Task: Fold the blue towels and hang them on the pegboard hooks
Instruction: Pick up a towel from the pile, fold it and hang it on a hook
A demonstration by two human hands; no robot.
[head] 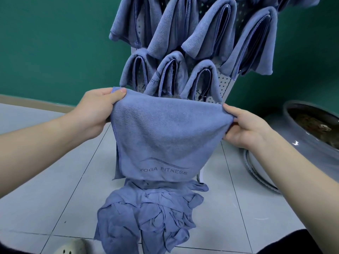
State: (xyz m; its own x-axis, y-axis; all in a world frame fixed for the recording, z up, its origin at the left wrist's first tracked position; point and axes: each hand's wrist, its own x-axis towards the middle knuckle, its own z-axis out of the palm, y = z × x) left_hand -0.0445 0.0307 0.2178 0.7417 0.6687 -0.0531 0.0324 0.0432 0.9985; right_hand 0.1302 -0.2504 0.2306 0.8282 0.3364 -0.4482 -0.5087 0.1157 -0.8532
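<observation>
A blue towel [161, 136] printed "YOGA FITNESS" hangs folded in front of me, its fold running along the top. My left hand [95, 112] pinches its upper left corner and my right hand [245, 125] pinches its upper right corner. Behind it stands a grey pegboard [222, 87] with several folded blue towels [211, 28] draped over its hooks in two rows. On the floor below lies a crumpled pile of blue towels [146, 217]. The towel hides the lower part of the pegboard.
A large grey ceramic pot [304, 147] with dry soil stands on a saucer at the right. Behind is a green wall [55, 43]. The floor is pale tile [55, 180]. A light shoe [71, 247] shows at the bottom edge.
</observation>
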